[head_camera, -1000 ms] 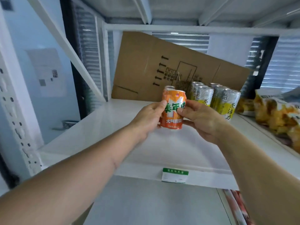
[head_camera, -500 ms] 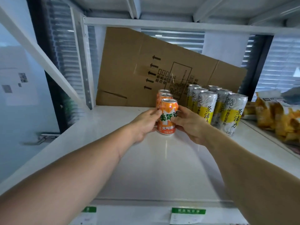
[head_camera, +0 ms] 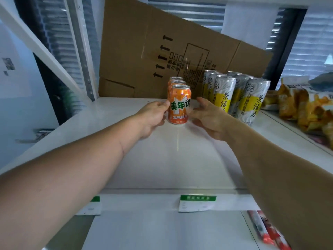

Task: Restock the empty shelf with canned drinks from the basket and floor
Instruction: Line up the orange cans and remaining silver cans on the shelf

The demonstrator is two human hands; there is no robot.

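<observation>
- Front orange can (head_camera: pixel 179 105) is set upright on the white shelf (head_camera: pixel 162 159), at the head of a single-file row w/ two more orange cans (head_camera: pixel 175 81) behind it.
- Left hand (head_camera: pixel 153 117): thumb and fingertips are laid lightly against the can's left side; no firm grip is seen.
- Right hand (head_camera: pixel 207 116): fingers are spread and relaxed just beside the can; nothing is held.
- Six tall yellow-white cans (head_camera: pixel 237 94) are already lined up in two rows to the right.
- Approx. status: partly stocked. Most of the shelf, esp. left and front, is left to be filled.
- Basket and floor stock are not in view, so remaining qty cannot be told.
</observation>
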